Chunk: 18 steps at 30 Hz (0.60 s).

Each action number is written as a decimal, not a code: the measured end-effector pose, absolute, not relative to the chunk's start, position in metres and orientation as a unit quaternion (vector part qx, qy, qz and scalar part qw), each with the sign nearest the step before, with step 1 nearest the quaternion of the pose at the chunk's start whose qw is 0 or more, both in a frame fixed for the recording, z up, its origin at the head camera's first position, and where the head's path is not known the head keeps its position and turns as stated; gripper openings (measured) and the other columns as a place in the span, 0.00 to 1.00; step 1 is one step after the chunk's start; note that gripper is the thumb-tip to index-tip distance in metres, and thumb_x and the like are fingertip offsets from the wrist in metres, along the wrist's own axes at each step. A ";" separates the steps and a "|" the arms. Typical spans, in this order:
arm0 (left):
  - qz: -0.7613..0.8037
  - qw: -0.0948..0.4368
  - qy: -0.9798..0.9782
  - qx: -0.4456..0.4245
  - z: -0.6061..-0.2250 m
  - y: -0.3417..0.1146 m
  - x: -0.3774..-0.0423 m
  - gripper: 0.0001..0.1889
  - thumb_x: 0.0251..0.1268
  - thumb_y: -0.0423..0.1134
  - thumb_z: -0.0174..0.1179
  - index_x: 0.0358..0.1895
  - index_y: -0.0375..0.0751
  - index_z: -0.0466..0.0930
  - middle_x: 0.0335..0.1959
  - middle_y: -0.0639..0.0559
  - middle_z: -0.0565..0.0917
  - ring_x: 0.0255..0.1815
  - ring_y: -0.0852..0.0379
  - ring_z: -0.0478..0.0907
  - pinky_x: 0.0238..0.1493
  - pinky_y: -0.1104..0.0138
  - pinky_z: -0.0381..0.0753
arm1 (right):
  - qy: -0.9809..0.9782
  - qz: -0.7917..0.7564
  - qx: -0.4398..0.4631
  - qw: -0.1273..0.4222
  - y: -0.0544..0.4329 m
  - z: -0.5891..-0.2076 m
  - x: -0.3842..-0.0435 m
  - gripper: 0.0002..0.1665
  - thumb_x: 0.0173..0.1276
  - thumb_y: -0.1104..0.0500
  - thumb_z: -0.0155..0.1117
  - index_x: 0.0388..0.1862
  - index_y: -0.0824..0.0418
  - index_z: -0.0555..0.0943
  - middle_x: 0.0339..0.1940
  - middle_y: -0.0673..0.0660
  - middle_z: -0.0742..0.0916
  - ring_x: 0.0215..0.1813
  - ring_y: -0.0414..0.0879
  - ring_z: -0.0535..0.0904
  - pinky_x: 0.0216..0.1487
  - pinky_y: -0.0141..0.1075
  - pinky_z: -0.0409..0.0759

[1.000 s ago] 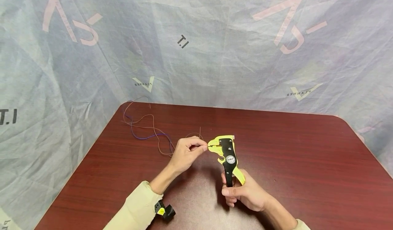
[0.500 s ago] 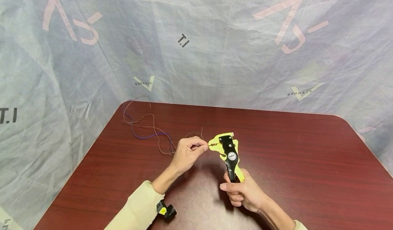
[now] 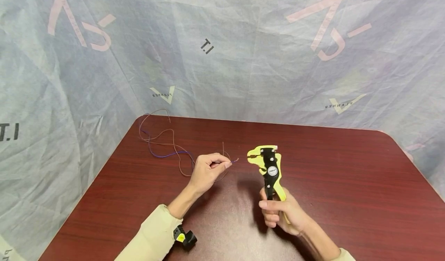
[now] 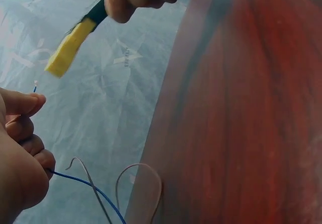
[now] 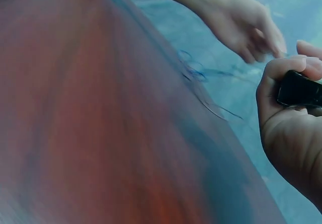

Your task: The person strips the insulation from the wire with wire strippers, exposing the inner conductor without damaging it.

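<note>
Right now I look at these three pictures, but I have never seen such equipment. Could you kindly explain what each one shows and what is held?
These are a person's two bare hands, not a machine. The wide picture is taken from the person's head; the other two are taken from the left and right wrists. The left hand pinches a blue wire near its end. The right hand grips a yellow and black tool, whose mouth is apart from that wire end. Thin brown wire and some blue wire lie in loose curves on the reddish table, with pale cloth hanging behind.
</note>
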State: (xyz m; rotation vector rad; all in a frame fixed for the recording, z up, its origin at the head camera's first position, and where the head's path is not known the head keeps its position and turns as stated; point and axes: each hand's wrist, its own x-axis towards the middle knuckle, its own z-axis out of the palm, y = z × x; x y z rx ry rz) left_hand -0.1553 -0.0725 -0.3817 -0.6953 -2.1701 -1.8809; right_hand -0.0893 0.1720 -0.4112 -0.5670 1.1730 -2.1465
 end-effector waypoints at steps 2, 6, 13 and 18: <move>-0.637 0.093 -0.731 -0.228 -0.380 -0.074 -0.156 0.03 0.59 0.23 0.64 0.29 0.25 0.85 0.22 0.40 0.78 0.21 0.72 0.59 0.23 0.77 0.59 | 0.434 -0.819 -0.219 0.304 0.178 -0.410 -0.092 0.16 0.71 0.75 0.42 0.34 0.56 0.71 0.16 0.45 0.67 0.18 0.37 0.58 0.19 0.40 0.50; -0.642 0.070 -0.730 -0.224 -0.379 -0.075 -0.156 0.03 0.60 0.23 0.63 0.31 0.24 0.84 0.21 0.49 0.76 0.20 0.72 0.58 0.23 0.77 0.58 | 0.440 -0.816 -0.220 0.305 0.186 -0.410 -0.096 0.15 0.71 0.74 0.42 0.34 0.56 0.71 0.16 0.45 0.67 0.18 0.37 0.59 0.20 0.39 0.51; -0.633 0.034 -0.738 -0.234 -0.386 -0.077 -0.157 0.04 0.63 0.25 0.62 0.33 0.28 0.85 0.16 0.57 0.66 0.18 0.70 0.57 0.22 0.76 0.58 | 0.445 -0.811 -0.216 0.312 0.189 -0.413 -0.097 0.14 0.72 0.73 0.43 0.36 0.56 0.71 0.18 0.47 0.68 0.20 0.39 0.59 0.22 0.37 0.55; -0.597 0.019 -0.764 -0.242 -0.390 -0.078 -0.159 0.04 0.65 0.29 0.63 0.34 0.34 0.87 0.21 0.49 0.76 0.20 0.70 0.61 0.24 0.76 0.62 | 0.445 -0.811 -0.221 0.310 0.193 -0.412 -0.098 0.15 0.72 0.73 0.42 0.42 0.56 0.73 0.22 0.47 0.73 0.23 0.41 0.63 0.27 0.32 0.66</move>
